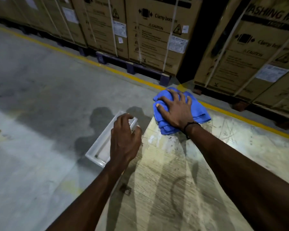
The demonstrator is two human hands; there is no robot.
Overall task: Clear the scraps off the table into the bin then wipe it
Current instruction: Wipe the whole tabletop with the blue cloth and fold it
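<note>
My right hand (175, 109) presses flat, fingers spread, on a folded blue cloth (201, 114) at the far left corner of the worn wooden table (157, 197). My left hand (123, 142) is curled over the far end of a clear rectangular bin (98, 147), which hangs just off the table's left edge above the floor. Small dark crumbs (173, 145) and a white smear (151, 139) lie on the table just this side of the cloth. A darker scrap (125, 189) sits near the left edge by my left forearm.
Grey concrete floor (40, 114) spreads to the left, with a yellow line (83, 58) across it. Behind the line, tall strapped cardboard boxes (157, 34) stand on pallets close to the table's far side.
</note>
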